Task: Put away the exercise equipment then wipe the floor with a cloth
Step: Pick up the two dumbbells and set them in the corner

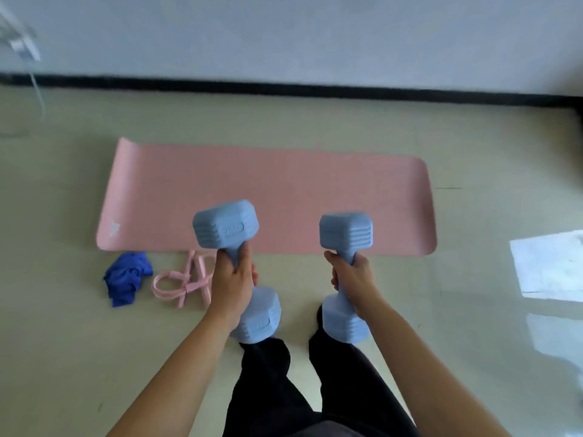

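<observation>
My left hand (pixel 235 283) grips the handle of a light blue dumbbell (pixel 225 227), held up in the air. My right hand (pixel 351 280) grips the handle of a second light blue dumbbell (pixel 345 233), also lifted. Both dumbbells point away from me, over the near edge of a pink exercise mat (pixel 268 190) lying flat on the floor. A crumpled blue cloth (pixel 126 277) lies on the floor left of my left hand. A pink resistance band (pixel 183 283) lies between the cloth and my left hand.
The pale glossy floor (pixel 63 342) stretches on all sides. A white wall with a black skirting strip (pixel 284 88) runs behind the mat. My legs in black trousers (pixel 268 389) stand below the dumbbells. A bright window reflection (pixel 549 266) shines at the right.
</observation>
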### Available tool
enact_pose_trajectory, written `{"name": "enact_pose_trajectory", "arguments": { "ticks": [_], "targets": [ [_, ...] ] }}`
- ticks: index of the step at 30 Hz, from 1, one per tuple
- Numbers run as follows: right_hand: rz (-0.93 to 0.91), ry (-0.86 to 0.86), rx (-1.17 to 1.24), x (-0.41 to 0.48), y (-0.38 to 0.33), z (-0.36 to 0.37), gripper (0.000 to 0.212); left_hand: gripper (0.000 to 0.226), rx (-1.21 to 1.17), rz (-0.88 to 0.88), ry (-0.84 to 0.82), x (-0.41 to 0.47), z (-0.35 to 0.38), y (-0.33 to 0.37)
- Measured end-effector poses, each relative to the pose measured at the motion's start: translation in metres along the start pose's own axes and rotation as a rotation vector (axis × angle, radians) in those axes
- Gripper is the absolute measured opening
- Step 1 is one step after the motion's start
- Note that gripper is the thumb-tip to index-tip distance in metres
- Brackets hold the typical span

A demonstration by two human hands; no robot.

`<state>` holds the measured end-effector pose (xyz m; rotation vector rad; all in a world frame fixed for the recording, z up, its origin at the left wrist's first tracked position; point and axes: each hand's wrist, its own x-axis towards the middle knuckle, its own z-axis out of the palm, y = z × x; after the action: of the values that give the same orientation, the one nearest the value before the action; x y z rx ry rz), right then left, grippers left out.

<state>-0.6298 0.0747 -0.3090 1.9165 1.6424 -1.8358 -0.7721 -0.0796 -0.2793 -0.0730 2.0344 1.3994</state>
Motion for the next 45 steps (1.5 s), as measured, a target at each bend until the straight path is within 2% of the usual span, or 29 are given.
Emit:
{"name": "enact_pose_trajectory", "arguments": {
  "ticks": [5,10,18,22,30,38,45],
  "targets": [
    [-0.027,0.095,0.171,-0.057,0.0,-0.097,0.031,0.026,0.151,0.212,-0.181,-0.07,0.062,0.066],
    [-0.093,0.166,0.372,-0.076,0.008,-0.224,0.028,0.026,0.243,0.37,-0.366,-0.136,0.177,0.114],
    [-0.163,0.393,0.617,-0.085,0.051,-0.467,0.03,0.025,0.233,0.479,-0.581,-0.254,0.393,0.142],
    [-0.145,0.517,0.696,-0.086,0.055,-0.565,0.041,0.029,0.23,0.514,-0.648,-0.294,0.475,0.165],
    [-0.194,0.606,0.92,-0.007,0.03,-0.722,0.031,0.035,0.195,0.6,-0.758,-0.301,0.668,0.219],
    [-0.213,0.715,0.773,0.087,-0.028,-0.902,0.025,0.031,0.183,0.584,-0.904,-0.296,0.896,0.29],
    [-0.221,0.747,0.779,0.183,-0.055,-1.044,0.027,0.03,0.265,0.551,-0.962,-0.286,1.071,0.337]
  ]
}}
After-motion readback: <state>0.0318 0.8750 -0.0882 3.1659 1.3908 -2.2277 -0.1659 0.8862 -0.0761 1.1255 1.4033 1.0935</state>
